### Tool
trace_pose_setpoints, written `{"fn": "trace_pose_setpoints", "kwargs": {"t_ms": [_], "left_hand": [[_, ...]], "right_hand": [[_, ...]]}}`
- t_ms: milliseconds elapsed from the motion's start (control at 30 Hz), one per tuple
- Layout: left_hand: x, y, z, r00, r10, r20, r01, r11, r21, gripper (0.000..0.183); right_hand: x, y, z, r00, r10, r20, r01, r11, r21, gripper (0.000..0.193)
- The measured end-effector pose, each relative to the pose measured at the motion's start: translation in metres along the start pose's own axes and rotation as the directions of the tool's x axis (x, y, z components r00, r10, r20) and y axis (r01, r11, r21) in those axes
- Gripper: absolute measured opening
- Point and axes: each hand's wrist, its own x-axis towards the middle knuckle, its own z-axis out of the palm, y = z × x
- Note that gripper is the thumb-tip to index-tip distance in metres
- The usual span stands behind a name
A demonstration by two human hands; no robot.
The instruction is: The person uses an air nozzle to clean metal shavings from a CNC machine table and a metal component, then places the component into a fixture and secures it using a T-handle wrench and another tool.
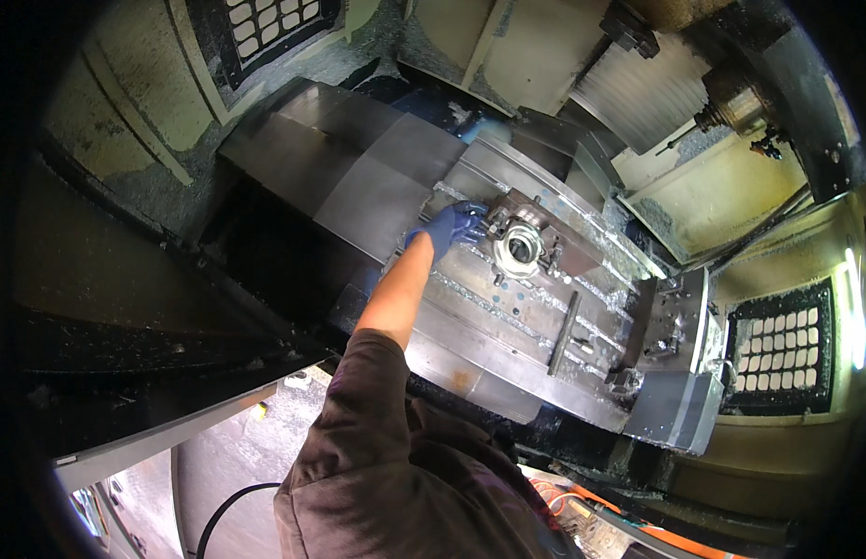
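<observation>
Probably blue-gloved left grip (454,226) touches dark fixture (558,233) beside bright ring (505,258); finger opening and hold, cannot tell. Scattered metal chips (484,303) could cause slip or cut.

head fisheye | from above | faces down | machine table (528,328) mid-distance

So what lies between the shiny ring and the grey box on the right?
In the head view, a dark bar lies between the ring and the grey box, with small metal bits beside it.
</observation>
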Motion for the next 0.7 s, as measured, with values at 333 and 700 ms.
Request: {"fn": "trace_pose_setpoints", "kwargs": {"t_ms": [333, 700], "left_hand": [[0.001, 0.006, 0.006, 0.982, -0.113, -0.153, 0.127, 0.988, 0.085, 0.030], [-0.002, 0.019, -0.012, 0.888, -0.236, -0.395, 0.336, 0.919, 0.206, 0.058]], "right_hand": [[0.005, -0.008, 0.003, 1.000, 0.022, 0.018, -0.021, 0.999, -0.027, 0.047], [0.005, -0.009, -0.001, 0.999, 0.039, 0.018, -0.038, 0.999, -0.025, 0.049]]}}
